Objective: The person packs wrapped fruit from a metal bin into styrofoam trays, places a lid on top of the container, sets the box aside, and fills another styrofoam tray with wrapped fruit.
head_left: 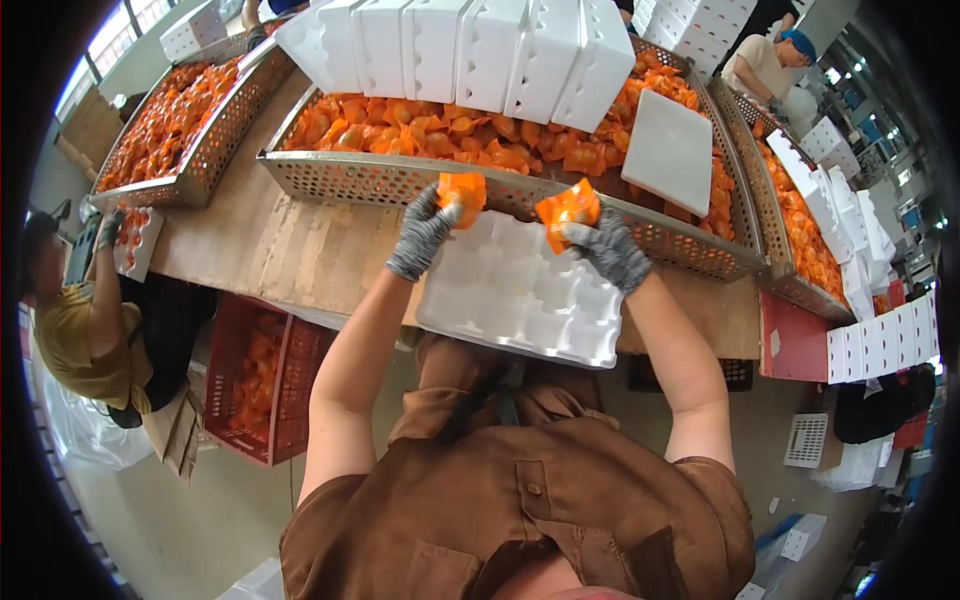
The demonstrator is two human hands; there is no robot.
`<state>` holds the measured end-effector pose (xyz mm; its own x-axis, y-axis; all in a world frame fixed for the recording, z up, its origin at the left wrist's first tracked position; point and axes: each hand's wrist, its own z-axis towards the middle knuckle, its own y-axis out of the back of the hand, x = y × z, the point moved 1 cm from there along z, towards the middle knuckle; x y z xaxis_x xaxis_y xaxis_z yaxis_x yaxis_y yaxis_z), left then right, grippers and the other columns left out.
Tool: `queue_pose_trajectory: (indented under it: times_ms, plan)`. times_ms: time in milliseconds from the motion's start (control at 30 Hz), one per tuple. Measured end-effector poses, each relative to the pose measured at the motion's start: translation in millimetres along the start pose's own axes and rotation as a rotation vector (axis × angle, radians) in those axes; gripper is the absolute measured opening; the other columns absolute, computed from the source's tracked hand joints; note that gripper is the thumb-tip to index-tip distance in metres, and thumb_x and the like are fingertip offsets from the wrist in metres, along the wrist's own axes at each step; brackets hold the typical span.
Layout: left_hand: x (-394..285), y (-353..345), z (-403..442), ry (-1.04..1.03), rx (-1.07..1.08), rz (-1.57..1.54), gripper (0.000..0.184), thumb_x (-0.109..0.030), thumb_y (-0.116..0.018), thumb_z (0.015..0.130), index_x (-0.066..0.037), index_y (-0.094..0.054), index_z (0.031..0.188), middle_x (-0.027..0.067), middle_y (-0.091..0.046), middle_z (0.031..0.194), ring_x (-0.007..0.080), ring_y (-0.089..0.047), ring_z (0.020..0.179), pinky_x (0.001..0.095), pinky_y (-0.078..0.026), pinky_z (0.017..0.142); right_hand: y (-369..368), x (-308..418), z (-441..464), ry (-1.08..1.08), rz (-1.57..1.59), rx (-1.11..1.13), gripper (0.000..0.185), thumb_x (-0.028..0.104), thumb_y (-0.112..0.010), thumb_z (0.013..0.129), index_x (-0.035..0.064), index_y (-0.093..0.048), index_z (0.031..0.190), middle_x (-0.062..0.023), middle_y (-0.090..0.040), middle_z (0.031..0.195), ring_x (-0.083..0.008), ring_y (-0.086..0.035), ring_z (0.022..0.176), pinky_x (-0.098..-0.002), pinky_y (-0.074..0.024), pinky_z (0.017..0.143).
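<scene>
Both my hands wear grey gloves. My left hand (428, 228) is closed on an orange packet (463, 198), above the back left corner of a white foam tray (515, 290). Over the tray's back right part, my right hand (608, 246) grips another orange packet (567, 212). The tray has moulded hollows, and no packets show in them. It lies at the front edge of the wooden table (290, 250). Just behind it stands a perforated metal bin (345, 178) full of orange packets (480, 135).
White foam boxes (490, 55) stand in a row across the bin, with a white lid (668, 150) leaning at its right. More bins (190, 185) flank it. A red crate (285, 390) is below left. One person (90, 330) works at left, another (765, 65) at back right.
</scene>
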<state>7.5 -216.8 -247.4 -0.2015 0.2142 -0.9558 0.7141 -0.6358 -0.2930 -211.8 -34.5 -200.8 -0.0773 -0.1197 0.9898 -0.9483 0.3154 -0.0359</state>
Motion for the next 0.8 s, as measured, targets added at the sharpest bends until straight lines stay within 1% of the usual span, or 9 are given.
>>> queue_pose_trajectory:
  times_ms: [67,133,167,300,400,433,533,667,800]
  plan:
    - [38.1,6.6,5.3,-0.147,0.089,-0.155,0.047,-0.009,-0.067,0.082,0.0,-0.048,0.123,0.0061,-0.057,0.113,0.0149,-0.055,0.102,0.0294,-0.046,0.09,-26.0,-2.1,4.1,0.11,-0.29,-0.129,0.048,0.019,-0.071,0.072,0.0054,-0.051,0.114,-0.0069,-0.059,0.099,-0.0167,-0.058,0.084,-0.0293,-0.0517,0.068]
    - [34.8,-1.9,-4.8,-0.089,0.085,-0.138,0.049,-0.007,-0.067,0.081,-0.001,-0.046,0.125,0.0064,-0.057,0.114,0.0147,-0.055,0.102,0.0291,-0.046,0.091,-42.1,-4.9,11.1,0.305,-0.726,-0.22,0.05,0.019,-0.07,0.071,0.003,-0.051,0.114,-0.0114,-0.059,0.1,-0.0234,-0.058,0.09,-0.035,-0.0499,0.08]
    - [34.0,-4.7,-9.9,-0.058,0.084,-0.128,0.05,-0.006,-0.067,0.081,-0.001,-0.045,0.126,0.0065,-0.056,0.115,0.0146,-0.055,0.102,0.0289,-0.046,0.091,-45.8,-5.8,14.7,0.331,-0.891,-0.19,0.052,0.022,-0.068,0.07,0.0022,-0.051,0.115,-0.0177,-0.056,0.106,-0.0313,-0.053,0.102,-0.0391,-0.0417,0.094]
    - [39.0,-7.6,-19.8,-0.158,0.134,0.282,0.052,-0.006,-0.067,0.082,-0.003,-0.044,0.128,0.004,-0.056,0.116,0.0102,-0.053,0.102,0.0262,-0.047,0.086,-58.6,-15.9,8.7,0.199,-1.135,-0.085,0.049,0.026,-0.065,0.073,0.0062,-0.051,0.116,-0.0175,-0.053,0.111,-0.0319,-0.052,0.109,-0.0405,-0.043,0.092]
    - [36.9,-5.3,-21.4,-0.029,0.166,0.177,0.053,-0.009,-0.07,0.08,-0.001,-0.045,0.126,0.0072,-0.057,0.114,0.0135,-0.053,0.105,0.0273,-0.045,0.09,-64.1,-7.7,0.3,0.045,-1.249,-0.075,0.043,0.027,-0.062,0.075,0.0072,-0.051,0.113,-0.0168,-0.055,0.11,-0.033,-0.055,0.103,-0.0417,-0.0448,0.089]
    - [43.0,-1.6,-16.5,-0.047,0.164,0.355,0.051,-0.011,-0.07,0.079,-0.001,-0.047,0.124,0.0103,-0.057,0.114,0.0157,-0.054,0.104,0.029,-0.046,0.089,-68.0,-5.5,0.5,0.028,-1.28,-0.079,0.033,0.026,-0.061,0.076,0.0079,-0.056,0.104,-0.0161,-0.057,0.107,-0.034,-0.058,0.096,-0.0436,-0.0476,0.083]
    - [25.6,-15.3,-21.6,-0.396,0.229,0.722,0.05,-0.01,-0.072,0.075,-0.002,-0.051,0.119,0.0135,-0.058,0.113,0.0222,-0.057,0.103,0.0321,-0.046,0.087,-64.2,-37.3,21.0,0.115,-1.402,0.061,0.023,0.025,-0.062,0.076,0.0098,-0.063,0.093,-0.0191,-0.057,0.103,-0.0353,-0.059,0.09,-0.0462,-0.0492,0.077]
    - [-5.8,-27.0,-25.0,-0.523,0.284,1.028,0.041,-0.007,-0.066,0.072,-0.007,-0.055,0.111,0.014,-0.059,0.104,0.0351,-0.058,0.095,0.0411,-0.048,0.082,-67.3,-9.6,0.0,-0.003,-1.306,0.044,0.036,0.032,-0.06,0.08,0.0147,-0.059,0.112,-0.0212,-0.053,0.104,-0.0369,-0.058,0.095,-0.0432,-0.047,0.085]
    - [-6.1,-33.4,-21.2,-0.44,0.43,1.385,0.039,-0.016,-0.064,0.074,-0.01,-0.056,0.112,0.0126,-0.058,0.105,0.0333,-0.055,0.099,0.0414,-0.046,0.085,-63.5,-6.2,-1.1,-0.083,-1.307,0.12,0.043,0.026,-0.062,0.077,0.0135,-0.056,0.118,-0.0212,-0.049,0.114,-0.0353,-0.056,0.103,-0.0413,-0.0463,0.088]
